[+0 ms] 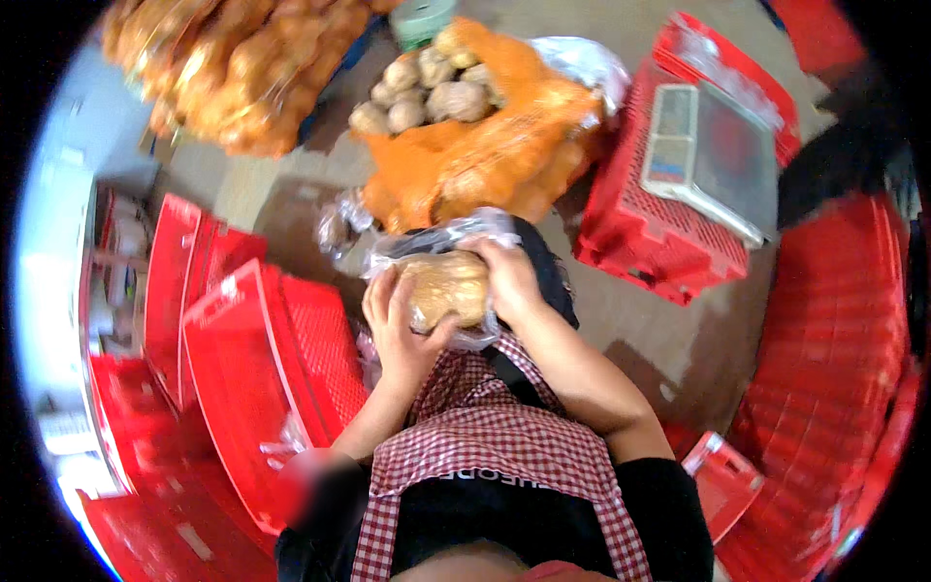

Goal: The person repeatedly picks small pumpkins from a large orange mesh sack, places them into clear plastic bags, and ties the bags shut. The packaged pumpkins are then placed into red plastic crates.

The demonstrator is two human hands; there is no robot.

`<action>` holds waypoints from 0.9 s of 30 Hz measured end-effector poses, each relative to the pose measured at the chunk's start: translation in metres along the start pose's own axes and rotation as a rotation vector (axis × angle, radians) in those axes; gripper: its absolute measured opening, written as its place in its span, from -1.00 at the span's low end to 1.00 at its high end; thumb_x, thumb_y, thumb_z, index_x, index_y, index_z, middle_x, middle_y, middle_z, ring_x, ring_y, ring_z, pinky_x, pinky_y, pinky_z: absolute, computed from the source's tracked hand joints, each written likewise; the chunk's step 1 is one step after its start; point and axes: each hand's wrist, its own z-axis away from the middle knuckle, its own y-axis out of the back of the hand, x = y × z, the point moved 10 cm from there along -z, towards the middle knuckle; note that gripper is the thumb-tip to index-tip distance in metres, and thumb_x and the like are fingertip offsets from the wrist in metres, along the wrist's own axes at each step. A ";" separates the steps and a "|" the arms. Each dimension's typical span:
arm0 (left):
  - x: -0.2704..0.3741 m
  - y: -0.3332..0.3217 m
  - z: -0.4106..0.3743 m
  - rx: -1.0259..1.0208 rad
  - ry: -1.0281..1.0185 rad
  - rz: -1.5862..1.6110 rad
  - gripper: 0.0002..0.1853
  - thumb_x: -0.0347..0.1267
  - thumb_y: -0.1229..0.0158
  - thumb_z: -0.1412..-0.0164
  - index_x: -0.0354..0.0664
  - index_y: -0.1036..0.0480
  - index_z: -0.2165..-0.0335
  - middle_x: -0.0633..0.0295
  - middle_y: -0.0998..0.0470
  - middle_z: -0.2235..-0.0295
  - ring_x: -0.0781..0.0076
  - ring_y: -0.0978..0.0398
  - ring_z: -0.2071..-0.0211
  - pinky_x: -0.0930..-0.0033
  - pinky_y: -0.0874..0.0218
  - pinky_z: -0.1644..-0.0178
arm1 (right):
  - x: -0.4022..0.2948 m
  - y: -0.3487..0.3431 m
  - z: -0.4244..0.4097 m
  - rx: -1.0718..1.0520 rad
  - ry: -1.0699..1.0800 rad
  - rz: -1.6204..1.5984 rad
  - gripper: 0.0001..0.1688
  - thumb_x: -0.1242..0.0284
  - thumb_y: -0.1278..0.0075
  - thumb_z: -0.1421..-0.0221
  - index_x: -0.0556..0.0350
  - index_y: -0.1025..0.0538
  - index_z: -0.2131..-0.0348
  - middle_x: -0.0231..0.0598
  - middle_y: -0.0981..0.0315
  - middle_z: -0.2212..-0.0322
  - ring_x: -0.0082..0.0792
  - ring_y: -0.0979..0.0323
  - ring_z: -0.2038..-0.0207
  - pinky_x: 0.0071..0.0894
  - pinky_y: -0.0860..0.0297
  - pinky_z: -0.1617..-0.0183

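Note:
Before my lap I hold a clear plastic bag of potatoes (451, 289) between both hands. My left hand (396, 320) grips its left side, fingers spread over the plastic. At the upper right side of the bag, my right hand (509, 280) holds the plastic. Just beyond lies a large orange mesh sack (502, 167), its mouth open on loose potatoes (458, 100). Left of the held bag, another small clear bag (336, 225) lies near the sack; its contents are blurred.
Full orange mesh sacks (254, 65) are stacked at the upper left. A scale-like device with a clear cover (727, 160) rests on an upturned red crate (647, 211) at right. Red plastic crates (240, 393) stand at left, and more red crates (822, 364) at the far right. A green container (422, 25) stands behind.

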 end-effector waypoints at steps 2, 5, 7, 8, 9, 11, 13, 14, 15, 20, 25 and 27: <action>-0.019 -0.001 0.016 -0.056 0.108 0.125 -0.20 -0.31 -0.40 0.42 -0.19 -0.24 0.10 -0.07 -0.14 -0.01 -0.08 -0.08 -0.06 0.05 0.08 -0.12 | 0.006 -0.005 0.004 -0.088 -0.090 -0.233 -0.68 0.43 0.17 -0.09 0.30 -0.38 0.20 -0.15 -0.40 0.28 -0.33 -0.38 0.23 -0.37 -0.28 0.09; -0.043 0.000 0.023 0.006 0.221 0.367 -0.22 -0.31 -0.40 0.38 -0.20 -0.25 0.10 -0.08 -0.12 -0.03 -0.06 -0.06 -0.08 0.10 0.07 -0.13 | 0.007 -0.009 0.011 -0.217 -0.158 -0.277 -0.60 0.43 0.22 -0.13 0.32 -0.29 0.07 -0.08 -0.33 0.14 -0.26 -0.31 0.09 -0.29 -0.20 -0.04; -0.065 0.002 0.028 0.043 0.306 0.468 -0.26 -0.31 -0.34 0.27 -0.23 -0.22 0.05 -0.07 -0.14 -0.02 0.06 -0.09 -0.08 0.17 0.04 -0.12 | 0.004 -0.027 0.034 -0.323 -0.188 -0.103 -0.46 0.45 0.14 -0.08 0.27 -0.16 -0.05 -0.11 -0.17 0.00 -0.25 -0.15 -0.06 -0.26 -0.07 -0.15; -0.077 0.004 0.028 0.034 0.362 0.518 -0.27 -0.31 -0.32 0.24 -0.24 -0.21 0.04 -0.06 -0.16 -0.01 0.09 -0.10 -0.08 0.19 0.02 -0.11 | 0.003 -0.037 0.047 -0.388 -0.152 -0.023 -0.35 0.48 0.06 -0.02 0.25 -0.09 -0.08 -0.13 -0.13 -0.02 -0.25 -0.11 -0.08 -0.27 -0.04 -0.16; -0.088 0.002 0.025 0.025 0.411 0.570 -0.28 -0.32 -0.29 0.20 -0.24 -0.20 0.02 -0.05 -0.17 -0.01 0.13 -0.12 -0.07 0.22 0.01 -0.11 | 0.002 -0.045 0.053 -0.454 -0.110 0.055 -0.23 0.51 -0.01 0.04 0.24 -0.03 -0.11 -0.14 -0.09 -0.04 -0.26 -0.06 -0.11 -0.27 -0.01 -0.18; -0.108 -0.014 0.025 0.025 0.679 1.025 -0.25 -0.27 -0.24 0.09 -0.28 -0.10 -0.05 0.05 -0.19 -0.01 0.27 -0.14 -0.05 0.30 0.05 -0.12 | -0.003 -0.057 0.052 -0.528 0.100 0.338 -0.01 0.55 -0.16 0.20 0.22 0.06 -0.14 -0.19 -0.05 -0.06 -0.33 -0.01 -0.12 -0.32 0.02 -0.18; -0.112 -0.019 0.017 -0.023 0.746 1.170 -0.13 -0.23 -0.29 0.14 -0.29 -0.02 -0.08 0.06 -0.18 -0.03 0.29 -0.13 -0.06 0.31 0.06 -0.13 | -0.004 -0.067 0.049 -0.504 0.240 0.554 0.01 0.55 -0.19 0.23 0.23 0.04 -0.13 -0.21 -0.05 -0.05 -0.36 -0.03 -0.11 -0.35 0.01 -0.17; -0.111 -0.019 0.014 -0.036 0.628 1.147 -0.07 -0.21 -0.32 0.18 -0.29 0.01 -0.09 0.07 -0.17 -0.03 0.29 -0.12 -0.07 0.31 0.08 -0.13 | -0.003 -0.070 0.043 -0.491 0.226 0.652 0.00 0.55 -0.24 0.29 0.23 -0.02 -0.10 -0.22 -0.09 -0.03 -0.39 -0.07 -0.07 -0.38 -0.04 -0.15; -0.111 -0.019 0.013 -0.049 0.511 1.117 -0.02 -0.19 -0.34 0.21 -0.29 0.04 -0.10 0.07 -0.16 -0.04 0.29 -0.10 -0.08 0.31 0.09 -0.14 | 0.001 -0.072 0.040 -0.505 0.192 0.713 0.00 0.54 -0.25 0.31 0.24 -0.03 -0.09 -0.22 -0.11 -0.02 -0.39 -0.09 -0.06 -0.39 -0.06 -0.14; -0.114 -0.020 0.032 -0.106 0.487 1.104 0.06 -0.17 -0.33 0.21 -0.27 0.16 -0.13 0.10 0.00 -0.11 0.27 0.05 -0.15 0.28 0.17 -0.17 | -0.017 -0.081 0.034 -0.545 0.194 0.595 0.01 0.52 -0.31 0.41 0.26 -0.11 -0.04 -0.23 -0.21 0.04 -0.41 -0.20 0.00 -0.39 -0.16 -0.08; -0.156 -0.019 0.066 0.171 0.870 1.255 -0.15 -0.22 -0.20 0.07 -0.19 0.08 -0.11 0.13 -0.08 -0.04 0.25 -0.08 -0.02 0.24 0.09 -0.11 | -0.012 -0.052 0.028 -0.438 0.118 0.647 0.13 0.48 -0.36 0.49 0.28 -0.07 -0.06 -0.23 -0.20 0.05 -0.39 -0.18 0.00 -0.37 -0.15 -0.09; -0.149 -0.030 0.073 -0.015 0.845 1.261 -0.25 -0.23 -0.15 0.01 -0.27 -0.01 -0.08 0.11 -0.15 -0.01 0.25 -0.08 -0.06 0.25 0.14 -0.14 | -0.016 -0.055 0.028 -0.460 0.195 0.636 0.15 0.45 -0.37 0.50 0.28 -0.06 -0.06 -0.22 -0.20 0.05 -0.37 -0.19 0.01 -0.36 -0.15 -0.08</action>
